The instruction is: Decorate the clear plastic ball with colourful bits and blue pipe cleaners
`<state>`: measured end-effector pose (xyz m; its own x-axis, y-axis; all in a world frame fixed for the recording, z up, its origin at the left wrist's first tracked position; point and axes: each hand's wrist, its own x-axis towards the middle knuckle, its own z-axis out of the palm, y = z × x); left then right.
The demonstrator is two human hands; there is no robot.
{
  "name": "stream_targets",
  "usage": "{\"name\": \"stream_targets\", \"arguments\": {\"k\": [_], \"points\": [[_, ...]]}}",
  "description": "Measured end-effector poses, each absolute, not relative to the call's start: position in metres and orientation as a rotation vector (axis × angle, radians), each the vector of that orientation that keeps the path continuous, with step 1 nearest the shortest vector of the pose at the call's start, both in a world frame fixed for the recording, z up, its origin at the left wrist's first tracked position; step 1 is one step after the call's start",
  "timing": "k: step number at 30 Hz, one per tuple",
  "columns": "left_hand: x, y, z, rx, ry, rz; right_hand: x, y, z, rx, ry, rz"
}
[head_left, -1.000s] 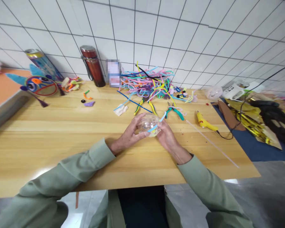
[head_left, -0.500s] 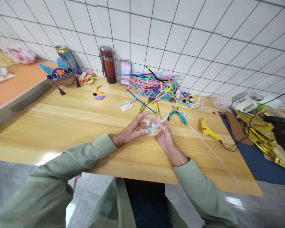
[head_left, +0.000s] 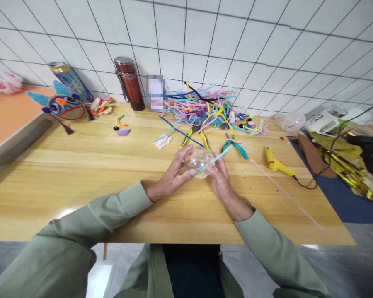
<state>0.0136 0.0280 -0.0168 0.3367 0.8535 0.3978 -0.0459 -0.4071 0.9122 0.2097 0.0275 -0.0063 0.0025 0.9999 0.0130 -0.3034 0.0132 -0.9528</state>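
A clear plastic ball is held just above the tabletop between both hands. My left hand curves around its left side, with the thumb pressed near the front. Across the ball's front runs a light blue pipe cleaner, its free end sticking out to the upper right. My right hand pinches that pipe cleaner against the ball's right side. Beyond the hands lie teal-handled pliers and a yellow-handled tool, its head hidden under the pile of pipe cleaners.
A yellow glue gun with a black cord lies at the right, near a long pale pink pipe cleaner. Along the wall stand a red-brown flask and a can. A blue-eared craft face sits at the left.
The view has shifted slightly. The light blue pipe cleaner's free end now reaches further out to the right of the ball. Both hands still hold the ball.
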Motion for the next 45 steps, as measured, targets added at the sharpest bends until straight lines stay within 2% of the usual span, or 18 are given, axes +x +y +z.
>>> {"name": "stream_targets", "arguments": {"k": [10, 36, 45], "points": [[0.021, 0.025, -0.013, 1.726, 0.782, 1.308, 0.207, 0.021, -0.009, -1.0, -1.226, 1.148], [0.018, 0.033, -0.018, 1.979, 0.718, 1.359, 0.21, 0.022, -0.003, -0.978, -1.127, 1.227], [0.0, 0.045, -0.009, 2.009, 0.587, 1.218, 0.214, 0.024, 0.002, -1.006, -0.999, 1.35]]}}
